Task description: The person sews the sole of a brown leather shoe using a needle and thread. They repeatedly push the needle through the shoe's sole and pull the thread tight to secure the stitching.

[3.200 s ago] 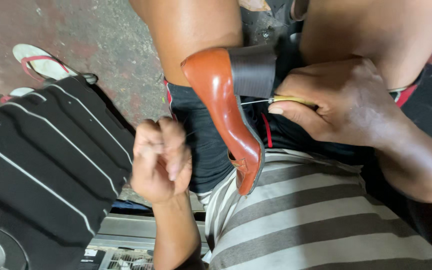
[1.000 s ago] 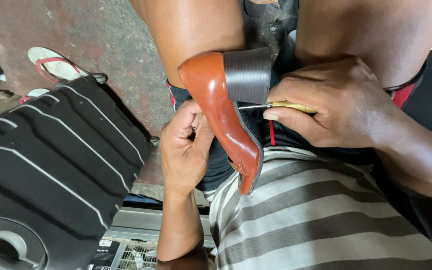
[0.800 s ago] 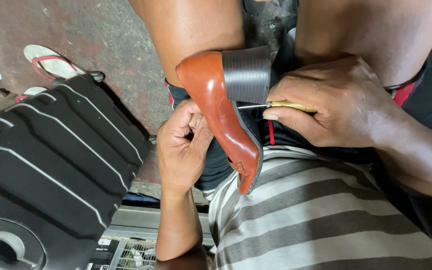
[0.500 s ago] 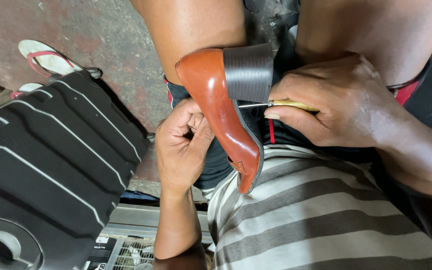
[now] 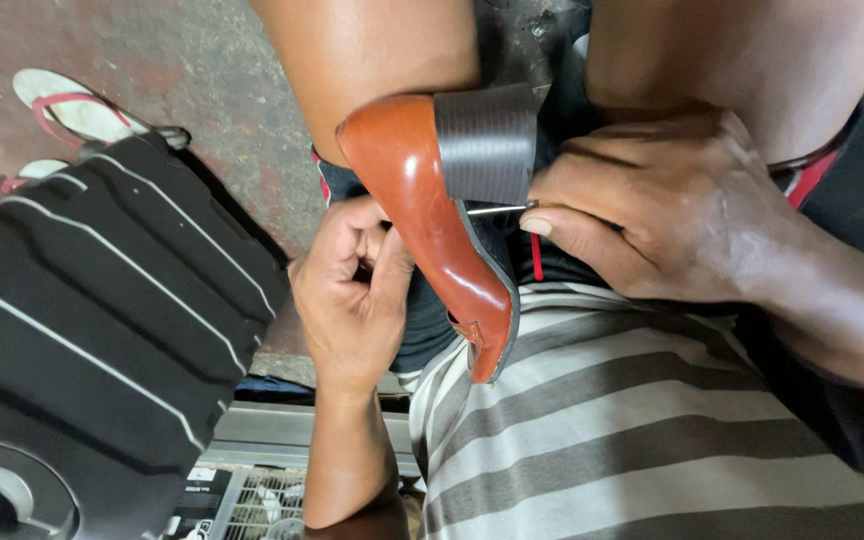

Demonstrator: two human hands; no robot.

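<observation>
A reddish-brown heeled shoe [image 5: 422,210] with a black ribbed block heel [image 5: 485,142] stands wedged between my knees, toe pointing down toward my striped shirt. My right hand [image 5: 667,205] is closed on an awl [image 5: 497,209], whose thin metal tip pokes into the shoe just under the heel. My left hand [image 5: 352,290] presses against the shoe's left side, fingers curled and pinched near the upper; I cannot tell whether it pinches a thread.
A black ribbed plastic cover [image 5: 82,320] fills the left. A white and red flip-flop [image 5: 77,110] lies on the concrete floor at the upper left. A metal frame and grille [image 5: 262,470] sit below my left forearm.
My left hand came in from a little way off and now rests against the shoe's side. The right hand and awl have stayed in place at the heel.
</observation>
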